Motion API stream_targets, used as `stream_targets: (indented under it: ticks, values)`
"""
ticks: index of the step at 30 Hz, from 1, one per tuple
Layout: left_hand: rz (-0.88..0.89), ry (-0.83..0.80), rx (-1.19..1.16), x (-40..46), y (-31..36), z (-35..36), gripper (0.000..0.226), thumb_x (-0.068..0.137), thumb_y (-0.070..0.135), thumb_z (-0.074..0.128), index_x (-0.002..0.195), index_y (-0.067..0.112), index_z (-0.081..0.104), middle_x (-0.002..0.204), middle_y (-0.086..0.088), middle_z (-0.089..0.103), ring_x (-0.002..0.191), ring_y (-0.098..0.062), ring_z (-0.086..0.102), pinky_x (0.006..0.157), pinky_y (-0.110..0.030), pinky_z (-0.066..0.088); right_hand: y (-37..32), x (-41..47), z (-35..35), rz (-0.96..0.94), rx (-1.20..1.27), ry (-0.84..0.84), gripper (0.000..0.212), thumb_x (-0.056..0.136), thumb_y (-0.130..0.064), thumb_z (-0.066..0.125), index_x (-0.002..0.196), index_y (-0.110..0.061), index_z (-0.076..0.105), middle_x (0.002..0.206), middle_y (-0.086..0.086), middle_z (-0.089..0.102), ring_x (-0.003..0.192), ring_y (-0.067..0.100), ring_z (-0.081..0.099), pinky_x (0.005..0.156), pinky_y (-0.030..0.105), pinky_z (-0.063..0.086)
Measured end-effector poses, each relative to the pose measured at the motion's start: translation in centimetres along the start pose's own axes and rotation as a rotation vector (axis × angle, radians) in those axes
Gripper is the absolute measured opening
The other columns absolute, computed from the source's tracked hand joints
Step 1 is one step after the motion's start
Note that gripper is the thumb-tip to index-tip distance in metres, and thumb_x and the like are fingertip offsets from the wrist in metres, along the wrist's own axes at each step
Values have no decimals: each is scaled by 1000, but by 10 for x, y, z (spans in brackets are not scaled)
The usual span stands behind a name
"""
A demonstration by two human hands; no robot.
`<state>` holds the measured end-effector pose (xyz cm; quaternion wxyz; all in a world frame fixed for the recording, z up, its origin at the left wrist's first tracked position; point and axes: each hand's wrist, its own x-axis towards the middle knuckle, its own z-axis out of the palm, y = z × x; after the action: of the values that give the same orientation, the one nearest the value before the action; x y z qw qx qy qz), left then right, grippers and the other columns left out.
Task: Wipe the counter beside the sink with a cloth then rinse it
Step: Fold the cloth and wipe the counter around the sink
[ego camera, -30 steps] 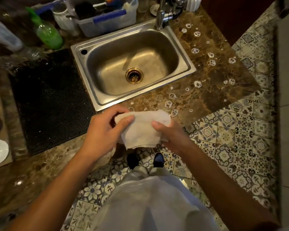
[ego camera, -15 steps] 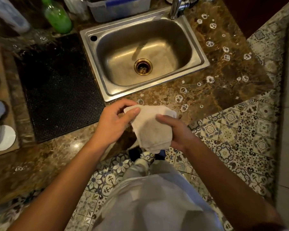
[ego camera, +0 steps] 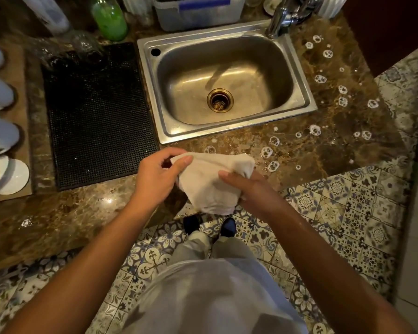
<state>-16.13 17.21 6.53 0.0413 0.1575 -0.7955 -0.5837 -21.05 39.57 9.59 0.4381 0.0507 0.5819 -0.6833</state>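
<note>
A white cloth (ego camera: 211, 182) hangs bunched between both hands, just above the front edge of the brown marble counter (ego camera: 343, 131). My left hand (ego camera: 158, 175) pinches its upper left corner. My right hand (ego camera: 247, 188) grips its right side, thumb on top. The steel sink (ego camera: 304, 102) lies beyond the cloth, empty, with a brass drain (ego camera: 219, 100) and a chrome tap (ego camera: 279, 19) at its back right. Soap-foam rings (ego camera: 315, 130) dot the counter to the right of the sink and in front of it.
A black rubber mat (ego camera: 97, 116) lies left of the sink. White cups (ego camera: 0, 136) rest on a board at the far left. A green bottle (ego camera: 109, 18) and a clear plastic tub (ego camera: 198, 13) stand behind the sink. Patterned floor tiles (ego camera: 336, 213) lie below the counter edge.
The view has shifted, so sink and counter sit further right and lower in frame. Both hands keep hold of the cloth, which now hangs a little lower and more bunched.
</note>
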Motion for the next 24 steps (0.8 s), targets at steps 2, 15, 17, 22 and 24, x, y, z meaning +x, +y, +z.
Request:
stream_targets:
  ticks: [2, 15, 17, 22, 24]
  values:
    - [-5, 7, 6, -4, -5, 3, 21, 92, 26, 77, 95, 46, 72, 94, 33, 73, 88, 9, 68, 79, -14, 53, 5, 2, 0, 10, 68, 19, 20, 91, -18, 70, 106, -26, 81, 111, 5, 80, 107, 25, 75, 85, 32, 61]
    - [-286, 279, 770, -88, -100, -26, 76, 105, 60, 31, 165, 13, 22, 175, -10, 13, 162, -29, 3, 130, -54, 8, -7, 51, -22, -288, -575, 417, 19, 100, -45, 61, 117, -35, 62, 120, -4, 70, 112, 17, 67, 83, 32, 60]
    - [-259, 303, 857, -94, -120, -30, 75, 105, 56, 31, 165, 11, 23, 175, -13, 11, 162, -32, 2, 130, -56, 6, 8, 75, -19, -419, -943, 336, 45, 99, -49, 61, 139, -28, 55, 153, 3, 52, 142, 22, 47, 115, 44, 44]
    - [-281, 289, 966, -94, -157, -39, 75, 107, 55, 32, 164, 8, 21, 174, -18, 9, 162, -37, 3, 127, -63, 6, 59, 105, -5, -260, -1148, 179, 88, 89, -76, 46, 153, -16, 46, 168, 9, 33, 156, 25, 24, 128, 49, 18]
    - [-290, 260, 978, -90, -162, -41, 75, 107, 55, 30, 164, 8, 20, 175, -17, 9, 162, -37, 2, 128, -63, 5, 64, 115, -5, -359, -1123, 352, 71, 96, -59, 43, 149, -12, 52, 166, 11, 35, 155, 28, 25, 127, 49, 20]
